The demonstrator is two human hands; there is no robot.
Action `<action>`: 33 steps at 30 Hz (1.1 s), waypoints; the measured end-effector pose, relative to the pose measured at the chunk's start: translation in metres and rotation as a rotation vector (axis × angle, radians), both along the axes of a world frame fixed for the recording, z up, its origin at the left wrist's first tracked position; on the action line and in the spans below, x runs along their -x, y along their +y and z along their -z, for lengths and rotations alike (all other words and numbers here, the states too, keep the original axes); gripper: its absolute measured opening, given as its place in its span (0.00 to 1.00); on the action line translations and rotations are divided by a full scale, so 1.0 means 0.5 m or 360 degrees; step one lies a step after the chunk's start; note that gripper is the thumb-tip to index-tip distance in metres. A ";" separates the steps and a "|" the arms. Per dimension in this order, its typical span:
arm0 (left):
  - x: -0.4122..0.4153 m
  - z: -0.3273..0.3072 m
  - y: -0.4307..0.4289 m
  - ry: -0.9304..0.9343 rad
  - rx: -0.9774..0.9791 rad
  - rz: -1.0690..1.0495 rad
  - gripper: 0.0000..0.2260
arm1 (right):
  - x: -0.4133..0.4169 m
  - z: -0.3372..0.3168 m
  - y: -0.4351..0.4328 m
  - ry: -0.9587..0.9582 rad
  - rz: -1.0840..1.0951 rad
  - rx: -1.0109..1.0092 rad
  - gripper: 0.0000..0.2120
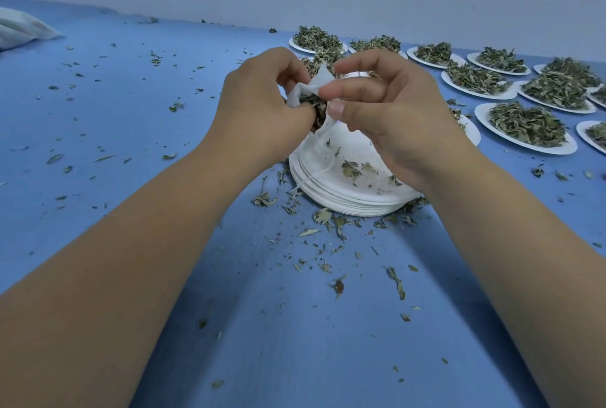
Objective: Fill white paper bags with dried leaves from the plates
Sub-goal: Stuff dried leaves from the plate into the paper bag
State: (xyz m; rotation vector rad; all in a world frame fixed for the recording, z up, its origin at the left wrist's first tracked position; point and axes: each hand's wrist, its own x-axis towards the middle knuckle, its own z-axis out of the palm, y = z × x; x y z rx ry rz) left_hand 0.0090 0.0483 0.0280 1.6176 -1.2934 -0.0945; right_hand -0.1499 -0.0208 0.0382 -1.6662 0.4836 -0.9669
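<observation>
Leftmost, a pale crumpled bundle [19, 27] is seen at the frame edge on the blue tabletop [131, 125], which is littered with leaf crumbs [328, 220]. Next, the left hand [262, 102] is held above the surface, its grip curled round the lower part of a white paper bag [313, 86]. Dried leaves [316, 109] are packed into the bag's mouth and show between the fingers. Rightward, the right hand [390, 112] is set against the bag, its grip clamped on the bag's rim between thumb and forefinger, the other fingers loosely bent. A thin string [323, 170] hangs from the bag down to a stack of empty plates [347, 201] directly below. Far right, loaded plates [528, 125] are laid out in rows. Step judged: this bag is nearly stuffed, last leaves tucked in. The next move probably calls for the mouth to be closed, likely by the string, with the bag kept upright so nothing is spilled.
</observation>
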 end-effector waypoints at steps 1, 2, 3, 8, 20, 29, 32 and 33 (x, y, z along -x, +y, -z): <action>-0.001 -0.001 0.000 -0.0022 0.0026 -0.0033 0.07 | -0.001 0.000 0.001 0.0009 0.0049 0.0027 0.17; -0.001 -0.001 0.000 -0.0049 0.0056 -0.0066 0.07 | -0.001 0.001 0.002 0.0032 0.0133 0.0089 0.17; -0.001 -0.002 0.000 -0.0070 0.0086 -0.0092 0.07 | -0.002 0.001 0.004 0.0069 0.0230 0.0173 0.17; 0.006 -0.003 0.003 -0.0048 0.0070 0.0014 0.09 | -0.005 0.011 0.008 0.0416 0.0486 0.0628 0.15; 0.013 -0.010 0.006 0.0098 0.0092 0.0056 0.12 | -0.012 0.016 0.006 0.0449 0.0808 0.0861 0.07; 0.021 0.000 0.003 -0.0279 0.0201 -0.0055 0.01 | -0.011 0.005 0.011 0.0154 0.0659 0.0462 0.04; 0.016 0.000 0.002 -0.0246 0.0221 -0.0055 0.02 | -0.012 0.005 0.011 0.0144 0.0636 0.0348 0.04; 0.014 -0.001 0.002 -0.0234 0.0226 -0.0063 0.02 | -0.012 0.006 0.011 0.0146 0.0639 0.0351 0.04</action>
